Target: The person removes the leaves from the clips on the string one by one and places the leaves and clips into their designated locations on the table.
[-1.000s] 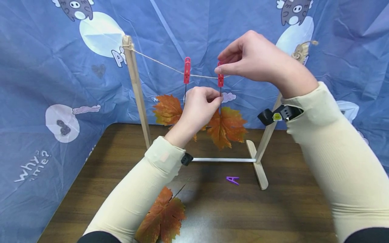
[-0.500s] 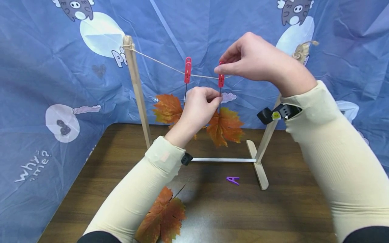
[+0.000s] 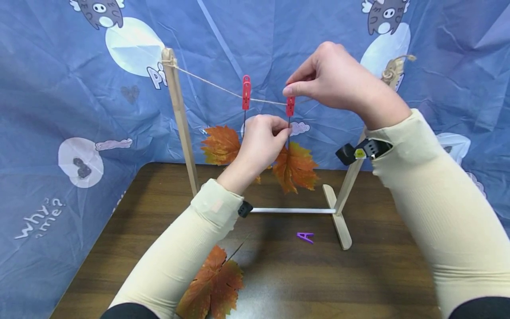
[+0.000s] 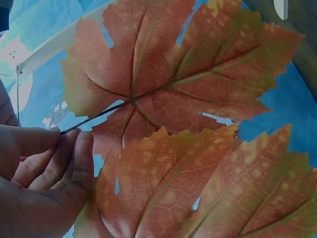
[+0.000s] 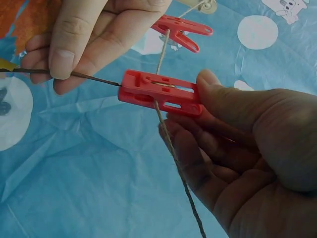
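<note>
My right hand (image 3: pixel 334 79) pinches the handle end of a red clothespin (image 5: pixel 158 91) that sits across the string (image 5: pixel 181 168). The stem of an orange maple leaf (image 4: pixel 173 74) enters the clothespin's tip. Just below, my left hand (image 3: pixel 263 139) pinches that dark stem (image 4: pixel 94 119) between thumb and fingers, the leaf hanging beneath. Left of it, another red clothespin (image 3: pixel 246 93) on the string holds a second orange leaf (image 3: pixel 221 144), partly hidden behind my left hand. A third leaf (image 3: pixel 215 283) lies on the table, partly covered by my left sleeve.
The string runs between two wooden posts, the left post (image 3: pixel 179 119) and the right post (image 3: pixel 348 186), joined low by a white rod (image 3: pixel 292 211). A purple clothespin (image 3: pixel 305 237) lies on the brown table (image 3: pixel 378 274). A blue printed cloth (image 3: pixel 99 97) hangs behind.
Both hands keep nearly the same place and hold. The leaf under the left hand has swung slightly left, and the right hand's clothespin sits a few pixels lower.
</note>
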Available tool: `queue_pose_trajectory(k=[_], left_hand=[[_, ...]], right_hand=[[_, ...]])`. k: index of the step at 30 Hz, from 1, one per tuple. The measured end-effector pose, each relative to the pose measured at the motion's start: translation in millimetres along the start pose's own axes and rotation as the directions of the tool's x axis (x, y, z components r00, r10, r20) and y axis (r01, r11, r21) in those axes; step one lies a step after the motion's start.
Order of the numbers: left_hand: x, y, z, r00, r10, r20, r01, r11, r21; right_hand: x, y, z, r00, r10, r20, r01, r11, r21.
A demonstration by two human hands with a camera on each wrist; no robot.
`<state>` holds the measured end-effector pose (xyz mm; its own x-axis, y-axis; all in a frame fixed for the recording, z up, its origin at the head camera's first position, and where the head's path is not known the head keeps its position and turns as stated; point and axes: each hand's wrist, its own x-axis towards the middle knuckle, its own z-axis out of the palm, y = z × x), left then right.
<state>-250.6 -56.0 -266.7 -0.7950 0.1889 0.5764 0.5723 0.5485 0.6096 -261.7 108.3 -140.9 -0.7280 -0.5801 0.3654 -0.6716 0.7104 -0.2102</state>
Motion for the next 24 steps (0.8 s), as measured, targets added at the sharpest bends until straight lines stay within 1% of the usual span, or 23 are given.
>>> queue_pose_trajectory(k=[7,12,16,20,24], left_hand=[[-1.6,0.8,1.2,1.0,-0.013,0.013,0.013,1.0,-0.025],[-3.5,0.2,2.9,1.0,-0.003,0.016,0.003,1.0,-0.022],[-4.9,0.1,4.8,1.0,-0.005,0.025,0.006,1.0,-0.031],[-7.0,0.2,6.5,0.999,-0.021,0.05,0.023,0.999,-0.045],[-9.7,-0.2,8.5,0.998,-0.017,0.065,0.019,1.0,-0.02]], right_hand=[[-1.0,0,-2,0.997,0.031,-0.071,-0.032,0.999,-0.013],[0.9,1,-6,0.991,0.035,-0.126,-0.038,0.999,-0.017],[0.1,1,-9,0.988,0.056,-0.144,-0.058,0.998,-0.007],[-1.5,1,-13,0.983,0.091,-0.157,-0.09,0.996,0.012],[-3.1,1,-16,0.98,0.107,-0.169,-0.105,0.994,0.021]])
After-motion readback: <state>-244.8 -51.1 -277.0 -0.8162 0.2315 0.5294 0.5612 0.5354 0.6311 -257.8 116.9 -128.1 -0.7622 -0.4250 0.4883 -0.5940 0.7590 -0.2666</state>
